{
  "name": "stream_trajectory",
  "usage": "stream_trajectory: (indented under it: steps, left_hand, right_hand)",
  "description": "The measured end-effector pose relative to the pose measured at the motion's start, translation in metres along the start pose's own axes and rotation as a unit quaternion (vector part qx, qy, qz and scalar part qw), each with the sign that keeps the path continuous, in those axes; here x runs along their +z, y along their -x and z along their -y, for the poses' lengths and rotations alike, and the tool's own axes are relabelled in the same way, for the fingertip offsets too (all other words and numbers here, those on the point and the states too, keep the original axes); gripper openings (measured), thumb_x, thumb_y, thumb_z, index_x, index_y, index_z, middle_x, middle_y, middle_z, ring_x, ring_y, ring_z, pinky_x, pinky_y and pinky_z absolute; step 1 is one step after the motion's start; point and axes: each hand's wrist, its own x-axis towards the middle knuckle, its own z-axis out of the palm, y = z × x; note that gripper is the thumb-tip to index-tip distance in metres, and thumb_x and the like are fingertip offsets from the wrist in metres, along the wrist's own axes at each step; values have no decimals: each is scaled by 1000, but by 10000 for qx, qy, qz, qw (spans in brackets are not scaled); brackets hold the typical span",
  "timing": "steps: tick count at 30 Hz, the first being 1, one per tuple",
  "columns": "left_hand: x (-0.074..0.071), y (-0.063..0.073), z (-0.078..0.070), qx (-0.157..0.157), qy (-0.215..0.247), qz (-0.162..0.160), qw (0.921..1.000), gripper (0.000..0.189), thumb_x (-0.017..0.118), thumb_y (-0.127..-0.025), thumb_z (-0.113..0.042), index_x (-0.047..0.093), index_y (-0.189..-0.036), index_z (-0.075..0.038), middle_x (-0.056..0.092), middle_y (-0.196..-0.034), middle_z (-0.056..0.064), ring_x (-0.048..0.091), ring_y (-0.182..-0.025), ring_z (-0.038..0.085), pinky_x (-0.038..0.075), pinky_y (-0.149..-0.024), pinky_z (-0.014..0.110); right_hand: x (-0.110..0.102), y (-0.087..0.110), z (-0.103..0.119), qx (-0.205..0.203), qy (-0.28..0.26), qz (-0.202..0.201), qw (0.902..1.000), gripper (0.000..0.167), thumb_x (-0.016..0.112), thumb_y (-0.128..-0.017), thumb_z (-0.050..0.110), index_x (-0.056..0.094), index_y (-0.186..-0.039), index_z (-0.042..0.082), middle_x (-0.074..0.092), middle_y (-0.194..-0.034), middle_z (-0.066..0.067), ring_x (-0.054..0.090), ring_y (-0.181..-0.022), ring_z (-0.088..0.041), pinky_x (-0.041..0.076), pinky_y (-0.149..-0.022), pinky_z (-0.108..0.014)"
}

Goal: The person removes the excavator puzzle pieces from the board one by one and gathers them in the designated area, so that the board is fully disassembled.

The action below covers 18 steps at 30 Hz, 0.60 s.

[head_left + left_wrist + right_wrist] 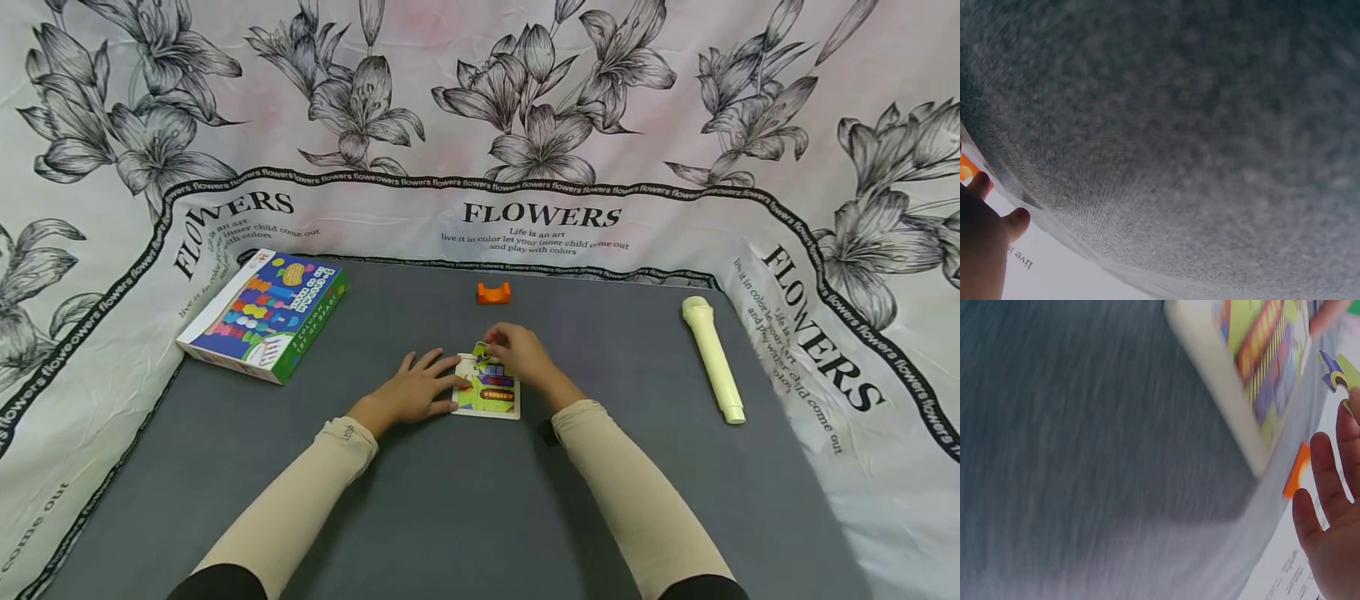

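A small jigsaw puzzle [498,408] in a pale frame lies on the grey table, showing a purple, orange and green picture. My right hand [525,357] pinches a yellow-green and purple puzzle piece [1342,369] between thumb and finger above the puzzle's upper edge. The other fingers of that hand extend loosely in the right wrist view. On the puzzle's left side rest the spread fingers of my left hand [411,390]. Only part of the left hand [982,244] shows in the left wrist view, at its lower left corner.
Beyond the puzzle stands an orange curved block [493,293]. A blue and green game box [262,312] lies at the back left. On the right is a pale yellow rod with a wider end [712,358]. Flower-printed cloth [540,242] surrounds the table's back and sides.
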Motion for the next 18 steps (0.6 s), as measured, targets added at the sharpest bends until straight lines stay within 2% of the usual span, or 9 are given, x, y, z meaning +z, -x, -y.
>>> stream_trajectory:
  steps: [5, 11, 14, 18]
  left_hand:
    - [-1, 6, 5, -43, -3, -95, 9999, 47, 48, -97, -54, 49, -140, -37, 26, -160, 1, 17, -147, 35, 15, -110, 69]
    - [-4, 8, 4, 87, 64, -171, 9998, 47, 50, -96, -53, 51, -139, -35, 28, -159, 4, 18, -147, 37, 15, -109, 70]
    - [-3, 6, 3, 125, 85, -165, 9997, 47, 49, -97, -53, 50, -140, -35, 28, -159, 4, 17, -147, 37, 15, -109, 69]
    - [-1, 1, 0, 142, 105, -121, 9998, 47, 48, -97, -54, 50, -140, -35, 26, -159, 3, 17, -147, 37, 14, -110, 69]
  right_hand:
    - [-21, 4, -16, 235, -269, -69, 9993, 13, 62, -96, 15, 69, -103, 7, 68, -98, -8, 60, -83, -20, 49, -73, -33]
    - [-37, 17, -38, 396, 68, 146, 9991, 13, 65, -94, 14, 71, -99, 4, 69, -94, -9, 58, -79, -18, 48, -71, -32]
    - [-40, 23, -45, 524, 353, 236, 9977, 13, 65, -94, 16, 71, -99, 5, 70, -95, -8, 59, -82, -19, 46, -82, -40]
    - [-43, 29, -50, 728, 661, 187, 9950, 14, 64, -94, 19, 71, -101, 9, 71, -98, -6, 61, -89, -21, 35, -95, -54]
